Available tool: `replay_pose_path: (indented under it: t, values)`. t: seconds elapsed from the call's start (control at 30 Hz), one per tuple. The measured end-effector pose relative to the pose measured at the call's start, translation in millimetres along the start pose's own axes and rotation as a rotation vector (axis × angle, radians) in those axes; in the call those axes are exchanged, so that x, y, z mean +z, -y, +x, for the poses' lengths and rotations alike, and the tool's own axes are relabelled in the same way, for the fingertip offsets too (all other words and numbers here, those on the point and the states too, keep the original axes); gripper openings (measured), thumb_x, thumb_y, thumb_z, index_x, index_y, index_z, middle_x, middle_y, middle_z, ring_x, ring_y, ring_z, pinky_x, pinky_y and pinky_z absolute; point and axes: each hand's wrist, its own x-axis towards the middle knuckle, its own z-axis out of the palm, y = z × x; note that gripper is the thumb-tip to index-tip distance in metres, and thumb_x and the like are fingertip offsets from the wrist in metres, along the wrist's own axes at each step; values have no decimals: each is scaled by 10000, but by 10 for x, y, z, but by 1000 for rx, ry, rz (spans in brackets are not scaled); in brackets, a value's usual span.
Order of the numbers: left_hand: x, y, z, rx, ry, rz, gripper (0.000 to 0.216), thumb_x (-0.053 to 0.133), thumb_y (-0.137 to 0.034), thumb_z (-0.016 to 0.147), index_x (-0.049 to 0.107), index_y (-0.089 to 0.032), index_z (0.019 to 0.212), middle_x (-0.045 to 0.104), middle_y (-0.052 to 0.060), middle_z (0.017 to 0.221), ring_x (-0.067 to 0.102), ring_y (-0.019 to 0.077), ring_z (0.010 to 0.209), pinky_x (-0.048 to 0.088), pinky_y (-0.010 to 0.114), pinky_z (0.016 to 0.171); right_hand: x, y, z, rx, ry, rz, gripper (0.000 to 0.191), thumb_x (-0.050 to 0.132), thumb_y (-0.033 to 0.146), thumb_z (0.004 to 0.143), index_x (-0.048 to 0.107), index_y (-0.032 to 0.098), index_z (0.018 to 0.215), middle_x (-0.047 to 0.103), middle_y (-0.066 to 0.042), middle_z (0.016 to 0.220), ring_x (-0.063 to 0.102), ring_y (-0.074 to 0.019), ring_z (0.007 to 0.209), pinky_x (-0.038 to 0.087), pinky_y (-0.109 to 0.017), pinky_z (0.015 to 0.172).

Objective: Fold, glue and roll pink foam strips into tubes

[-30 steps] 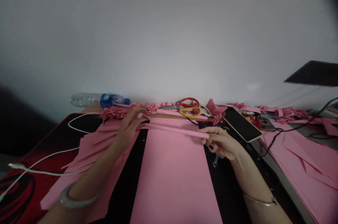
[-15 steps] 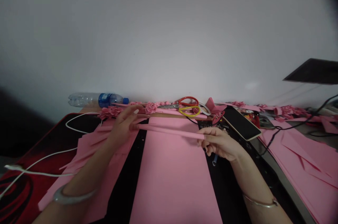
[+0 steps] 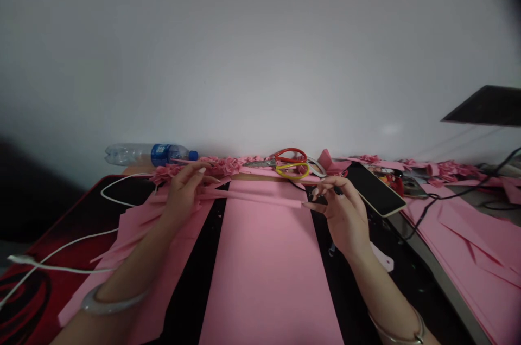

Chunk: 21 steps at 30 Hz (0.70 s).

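Note:
A thin pink paper strip (image 3: pixel 260 198) stretches across above a large pink paper sheet (image 3: pixel 268 274). My left hand (image 3: pixel 185 190) pinches the strip's left end, its thumb and fingers closed over it. At the other end, the thumb tip of my right hand (image 3: pixel 345 215) lies against or just beside the strip. The fingers of that hand are bent and lifted away from the thumb, with no grip on the paper. Beneath my left forearm lies a pile of cut pink paper pieces (image 3: pixel 134 242).
Red-and-yellow-handled scissors (image 3: pixel 291 170) lie at the back among pink paper flowers (image 3: pixel 230 165). A plastic bottle (image 3: pixel 134 154) rests on its side at the back left. A phone (image 3: pixel 376 190) lies beyond my right hand. More pink paper (image 3: pixel 468 247) and a white cable (image 3: pixel 69 267) flank the work.
My right hand has turned palm inward and its fingers have come off the strip's right end. My left hand has hardly moved and still pinches the other end.

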Motion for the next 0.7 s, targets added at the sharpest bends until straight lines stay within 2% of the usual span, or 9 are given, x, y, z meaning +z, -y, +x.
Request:
replay_pose_path:
  t: [0.1, 0.2, 0.3, 0.4, 0.57, 0.7]
  values:
    - [-6, 4, 6, 8, -20, 12, 130, 555, -348, 850, 607, -279, 948, 648, 16, 1024, 669, 185, 752, 529, 277, 509, 15, -14, -28, -50, -14, -1, 130, 530, 350, 827, 561, 260, 916, 478, -23, 862, 525, -170, 800, 550, -298, 665]
    - [1, -3, 6, 6, -28, 39, 134, 556, -348, 846, 610, -279, 948, 650, 28, 1028, 672, 199, 755, 500, 261, 460, 11, -26, -36, -64, 27, 9, 130, 517, 341, 845, 564, 261, 937, 470, -18, 870, 514, -167, 810, 547, -305, 682]
    - [17, -11, -5, -1, 3, 50, 146, 556, -355, 853, 609, -272, 961, 660, 35, 982, 676, 208, 769, 483, 245, 442, 9, -44, -46, -79, 53, -33, 127, 509, 328, 863, 560, 267, 962, 468, -16, 887, 500, -165, 822, 541, -310, 703]
    - [34, -12, -23, 12, 59, 49, 176, 551, -368, 860, 602, -260, 990, 644, 47, 1042, 677, 202, 782, 481, 231, 432, 10, -74, -64, -96, 88, -110, 143, 496, 338, 885, 549, 256, 990, 476, -27, 901, 494, -167, 820, 529, -302, 707]
    - [45, -38, -42, 46, 156, 69, 170, 550, -358, 866, 620, -241, 967, 599, 57, 1144, 667, 213, 855, 566, 305, 606, -11, -122, -58, -71, 167, -155, 187, 466, 369, 909, 538, 257, 1040, 486, -26, 912, 498, -158, 799, 498, -280, 692]
    - [64, -103, -56, 95, 249, 75, 198, 569, -365, 862, 631, -213, 972, 566, 63, 1219, 663, 232, 903, 553, 374, 808, -67, -124, 16, 36, 205, -41, 210, 502, 398, 876, 537, 280, 1047, 474, -16, 907, 498, -163, 804, 493, -257, 636]
